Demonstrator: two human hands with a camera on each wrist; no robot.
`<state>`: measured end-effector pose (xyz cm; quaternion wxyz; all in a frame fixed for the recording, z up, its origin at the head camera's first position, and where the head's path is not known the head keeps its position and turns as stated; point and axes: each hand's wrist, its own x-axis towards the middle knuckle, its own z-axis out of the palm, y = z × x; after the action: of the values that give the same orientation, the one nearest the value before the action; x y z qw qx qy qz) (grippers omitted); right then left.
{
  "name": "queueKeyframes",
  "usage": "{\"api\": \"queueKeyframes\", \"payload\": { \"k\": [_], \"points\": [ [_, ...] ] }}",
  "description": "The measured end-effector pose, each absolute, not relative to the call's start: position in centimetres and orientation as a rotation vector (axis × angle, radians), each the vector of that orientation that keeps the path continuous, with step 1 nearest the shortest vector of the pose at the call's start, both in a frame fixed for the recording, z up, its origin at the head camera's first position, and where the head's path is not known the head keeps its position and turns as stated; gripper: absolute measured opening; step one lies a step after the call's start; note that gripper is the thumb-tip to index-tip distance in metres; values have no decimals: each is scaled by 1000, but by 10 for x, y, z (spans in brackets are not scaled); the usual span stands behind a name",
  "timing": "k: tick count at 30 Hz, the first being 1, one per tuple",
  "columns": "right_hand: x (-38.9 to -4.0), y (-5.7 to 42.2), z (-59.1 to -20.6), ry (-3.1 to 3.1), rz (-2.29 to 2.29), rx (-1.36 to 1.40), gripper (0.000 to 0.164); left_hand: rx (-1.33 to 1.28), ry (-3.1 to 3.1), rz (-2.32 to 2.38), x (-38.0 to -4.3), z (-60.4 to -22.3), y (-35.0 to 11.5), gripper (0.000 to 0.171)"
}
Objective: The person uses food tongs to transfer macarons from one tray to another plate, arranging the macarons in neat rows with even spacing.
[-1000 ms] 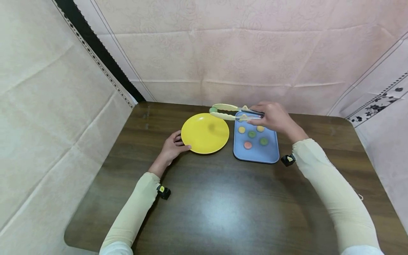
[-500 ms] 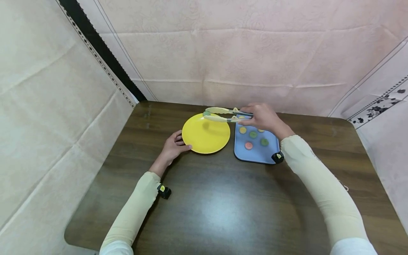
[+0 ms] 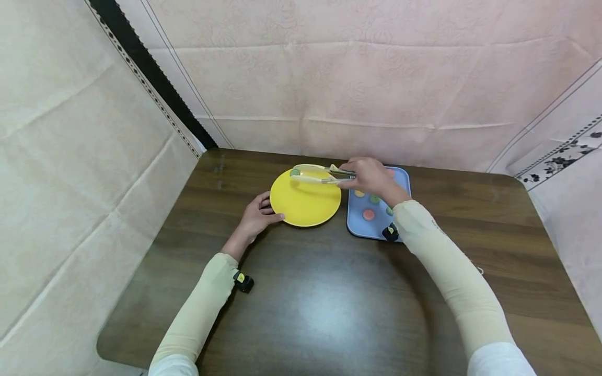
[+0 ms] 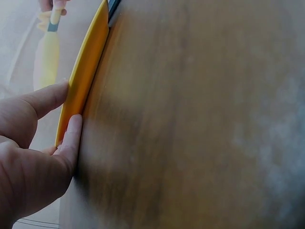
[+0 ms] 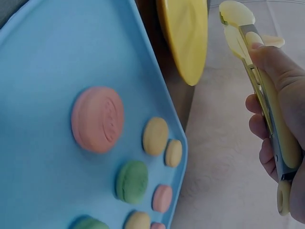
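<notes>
Your left hand (image 3: 256, 216) pinches a round yellow plate (image 3: 307, 206) at the rim, your right hand (image 3: 370, 177) grips pale-yellow-and-metal tongs (image 3: 310, 179) holding a round green macaron (image 3: 294, 172) above it.

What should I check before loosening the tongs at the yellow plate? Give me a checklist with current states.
1. Right hand gripping the tongs: ok.
2. Green macaron between the tong tips: ok.
3. Left hand holding the yellow plate by its rim: ok.
4. Macaron well inside that rim: cannot tell; it appears near the far edge, height unclear.
5. Blue tray apart from the plate: ok, gap visible.
</notes>
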<state>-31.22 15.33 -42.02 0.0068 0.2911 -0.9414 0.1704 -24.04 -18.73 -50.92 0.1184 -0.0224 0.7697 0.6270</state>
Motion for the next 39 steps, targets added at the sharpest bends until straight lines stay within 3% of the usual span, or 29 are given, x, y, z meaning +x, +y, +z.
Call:
{"api": "queueKeyframes", "payload": {
  "k": [21,39],
  "points": [
    [-320,140,-445,-2979,476,937,55,-47,2250,1843,-241,-510,-189,86],
    [-294,166,-427,-2856,589,841,60,-55,2262,1850,-241,-509,-188,86]
  ]
}}
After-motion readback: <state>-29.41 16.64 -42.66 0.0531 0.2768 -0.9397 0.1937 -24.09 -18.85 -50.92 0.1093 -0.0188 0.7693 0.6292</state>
